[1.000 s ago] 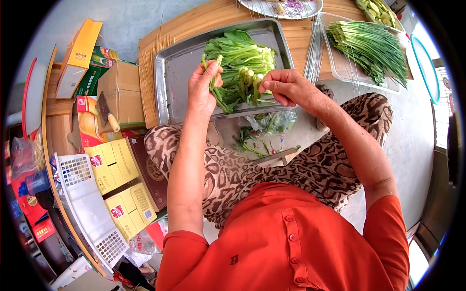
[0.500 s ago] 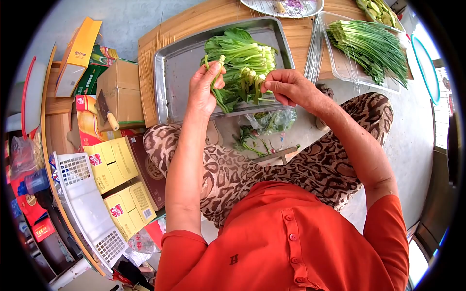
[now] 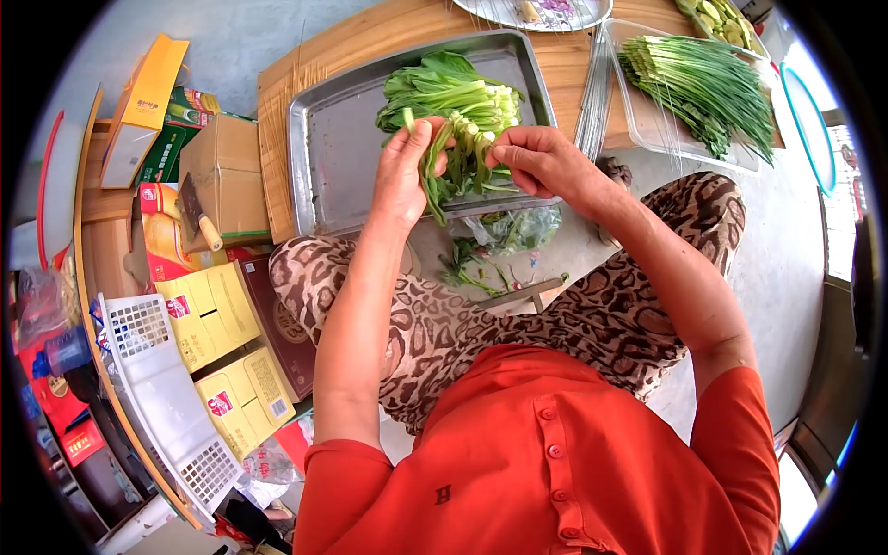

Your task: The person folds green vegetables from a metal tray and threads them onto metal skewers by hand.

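Note:
Leafy green vegetables [image 3: 446, 88] lie in a metal tray [image 3: 324, 153], their pale cut stems pointing right. My left hand [image 3: 407, 171] is closed round a green stalk whose leaves hang down over the tray's front edge. Just right of it, my right hand [image 3: 536, 159] pinches at the end of a row of stems [image 3: 470, 137] above the tray. Whether a thin skewer runs through that row is too small to tell. The stalk in my left hand is close beside the row's left end.
Chives [image 3: 698, 88] fill a clear plastic container to the right, beside metal skewers [image 3: 595, 97]. A white plate [image 3: 555, 18] is at the back. Left are a cardboard box [image 3: 231, 176], a knife [image 3: 205, 222] and a white basket [image 3: 157, 398]. A plastic bag [image 3: 523, 231] lies below the tray.
My left hand has moved right, bringing its stalk close to the row of stems. My right hand has shifted slightly left and keeps its pinch.

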A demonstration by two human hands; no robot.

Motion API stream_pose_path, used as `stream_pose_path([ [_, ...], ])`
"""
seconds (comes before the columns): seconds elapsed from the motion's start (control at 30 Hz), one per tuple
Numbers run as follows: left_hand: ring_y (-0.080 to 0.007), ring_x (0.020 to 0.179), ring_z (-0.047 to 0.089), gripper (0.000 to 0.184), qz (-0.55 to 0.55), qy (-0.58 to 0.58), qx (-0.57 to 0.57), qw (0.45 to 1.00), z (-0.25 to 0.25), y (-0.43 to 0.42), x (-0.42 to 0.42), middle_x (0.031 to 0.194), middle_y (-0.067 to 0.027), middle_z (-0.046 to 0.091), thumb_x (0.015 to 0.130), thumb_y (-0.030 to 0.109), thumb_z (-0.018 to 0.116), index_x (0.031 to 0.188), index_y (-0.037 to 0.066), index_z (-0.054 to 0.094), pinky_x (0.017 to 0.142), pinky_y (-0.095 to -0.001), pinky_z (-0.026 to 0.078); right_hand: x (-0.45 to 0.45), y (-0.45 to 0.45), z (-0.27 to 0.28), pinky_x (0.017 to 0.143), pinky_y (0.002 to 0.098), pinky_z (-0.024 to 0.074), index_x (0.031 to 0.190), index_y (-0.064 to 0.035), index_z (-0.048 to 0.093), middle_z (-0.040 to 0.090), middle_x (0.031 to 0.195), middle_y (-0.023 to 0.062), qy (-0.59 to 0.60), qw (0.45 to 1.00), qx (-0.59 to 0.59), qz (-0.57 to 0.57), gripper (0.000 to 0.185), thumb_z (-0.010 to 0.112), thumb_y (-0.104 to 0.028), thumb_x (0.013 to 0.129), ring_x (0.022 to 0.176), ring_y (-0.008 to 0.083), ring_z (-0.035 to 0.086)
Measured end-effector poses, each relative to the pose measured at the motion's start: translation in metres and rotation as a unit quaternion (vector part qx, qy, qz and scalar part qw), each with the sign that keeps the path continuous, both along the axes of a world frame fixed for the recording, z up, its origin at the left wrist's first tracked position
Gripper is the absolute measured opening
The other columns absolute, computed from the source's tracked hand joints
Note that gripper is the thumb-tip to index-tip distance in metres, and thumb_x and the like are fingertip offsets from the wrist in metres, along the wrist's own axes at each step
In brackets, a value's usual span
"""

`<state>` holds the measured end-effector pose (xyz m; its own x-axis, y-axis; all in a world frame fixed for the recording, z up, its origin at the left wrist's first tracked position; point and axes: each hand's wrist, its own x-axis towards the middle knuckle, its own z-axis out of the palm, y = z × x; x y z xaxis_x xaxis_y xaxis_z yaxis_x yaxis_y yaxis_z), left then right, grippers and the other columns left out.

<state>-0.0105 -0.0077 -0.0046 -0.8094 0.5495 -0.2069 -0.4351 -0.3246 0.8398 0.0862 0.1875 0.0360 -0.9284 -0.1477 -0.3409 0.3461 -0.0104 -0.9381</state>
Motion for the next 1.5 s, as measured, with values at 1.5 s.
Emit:
stream_pose_path([
  [1.5,-0.0157,0.081,0.051,0.048,0.036,-0.137,0.021,0.99,-0.017,-0.017,-0.028,0.101,-0.011,0.057,0.1,0.03,0.03,0.125,-0.008,0.045,0.072,-0.0285,0.043,0.0,0.0,-0.003,0.039,0.0203,0.0254,0.095,-0.0038,0.061,0.043,0.051,-0.0037,-0.009,1.0,0.007,0.028,0.023,0.048,-0.023,0.098,0.042,0.0034,0.034],
])
